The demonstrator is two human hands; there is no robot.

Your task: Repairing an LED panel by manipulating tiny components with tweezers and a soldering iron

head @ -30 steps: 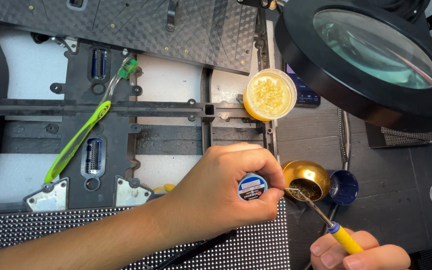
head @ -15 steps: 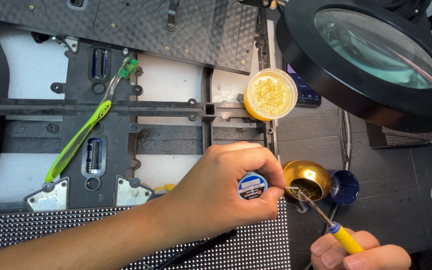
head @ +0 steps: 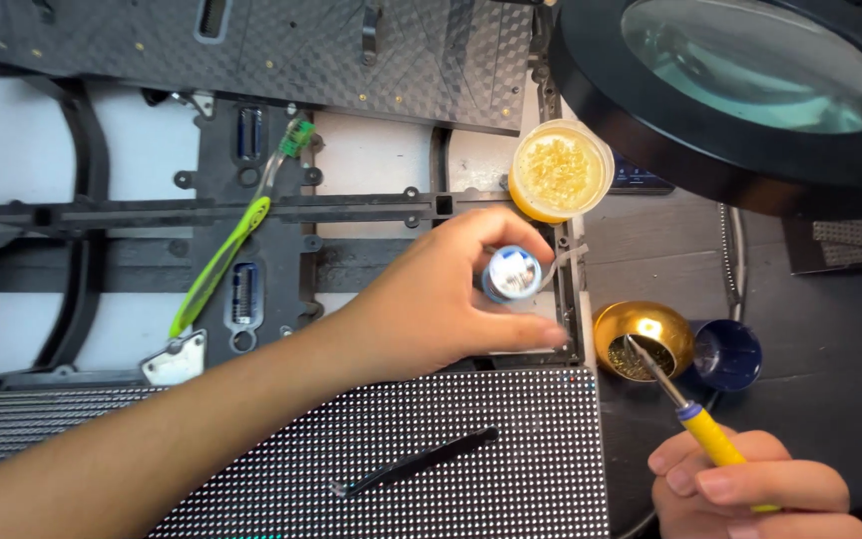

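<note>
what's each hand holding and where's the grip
The left hand holds a small solder spool, fingers wrapped around its side. The right hand grips a yellow-handled soldering iron by the handle, tip in the gold tip-cleaner bowl.

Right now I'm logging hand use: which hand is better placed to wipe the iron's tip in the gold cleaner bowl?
Right. The right hand holds the yellow-handled soldering iron, its tip already at the gold bowl. The left hand holds a small solder spool.

Tweezers [head: 416,462] on LED panel [head: 511,419]; toothbrush [head: 226,250] on frame [head: 251,215] behind.
</note>
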